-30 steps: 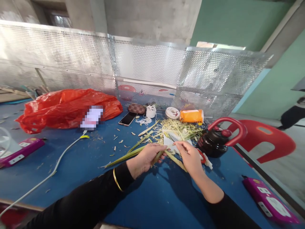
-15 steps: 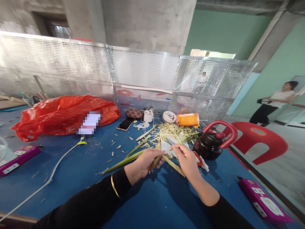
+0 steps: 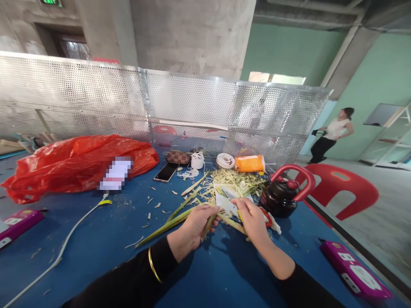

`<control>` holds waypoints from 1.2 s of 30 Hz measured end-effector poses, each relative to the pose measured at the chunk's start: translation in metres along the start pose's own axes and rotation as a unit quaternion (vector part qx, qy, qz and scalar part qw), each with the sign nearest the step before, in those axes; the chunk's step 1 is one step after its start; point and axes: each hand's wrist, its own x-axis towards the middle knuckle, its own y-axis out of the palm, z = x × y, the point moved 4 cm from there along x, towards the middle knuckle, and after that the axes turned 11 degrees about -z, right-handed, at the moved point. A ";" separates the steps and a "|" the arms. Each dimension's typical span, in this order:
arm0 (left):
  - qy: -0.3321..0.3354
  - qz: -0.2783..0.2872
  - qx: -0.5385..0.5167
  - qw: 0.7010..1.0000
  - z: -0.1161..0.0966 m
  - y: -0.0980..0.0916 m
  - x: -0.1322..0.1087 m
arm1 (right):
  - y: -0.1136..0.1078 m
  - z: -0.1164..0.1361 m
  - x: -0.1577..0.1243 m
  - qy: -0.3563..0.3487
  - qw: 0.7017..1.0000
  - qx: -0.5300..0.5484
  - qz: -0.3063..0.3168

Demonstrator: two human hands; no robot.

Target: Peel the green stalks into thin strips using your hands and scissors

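My left hand [image 3: 199,224] is closed around a folded strip of pale green-brown plant leaf [image 3: 208,226], whose ends stick out below and beside the fingers. Close by on the right, my right hand [image 3: 252,216] is pinched, its fingertips just apart from the left ones. What it grips is mostly hidden; a bit of yellow shows under its fingers. Another leaf strip [image 3: 233,223] slants down between the hands. Long green leaves [image 3: 167,226] lie left of my left hand. Beyond the hands are a white paper [image 3: 223,201] and a heap of shredded plant trimmings [image 3: 237,177].
A black jug with a red handle [image 3: 278,197] and red scissors handles [image 3: 267,217] stand close at right. Behind lie a tape roll [image 3: 225,161], an orange packet [image 3: 249,164] and a phone [image 3: 166,172]. A red plastic bag [image 3: 80,160] spreads left. A person [image 3: 332,134] stands beyond.
My right hand has shifted slightly, and a bit of yellow now shows under its fingers. My left hand keeps its hold on the leaf strip. The view has turned slightly; the person appears further left.
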 end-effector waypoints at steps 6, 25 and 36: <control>0.018 -0.033 -0.062 0.997 -0.011 -0.005 -0.007 | -0.005 -0.016 0.004 0.011 0.999 0.015 -0.042; 0.014 -0.049 -0.146 0.988 -0.024 -0.028 -0.001 | 0.003 -0.029 0.003 0.006 1.000 -0.019 -0.012; -0.017 -0.010 -0.156 0.988 -0.046 -0.054 0.011 | 0.025 -0.005 -0.008 0.044 0.996 -0.004 0.078</control>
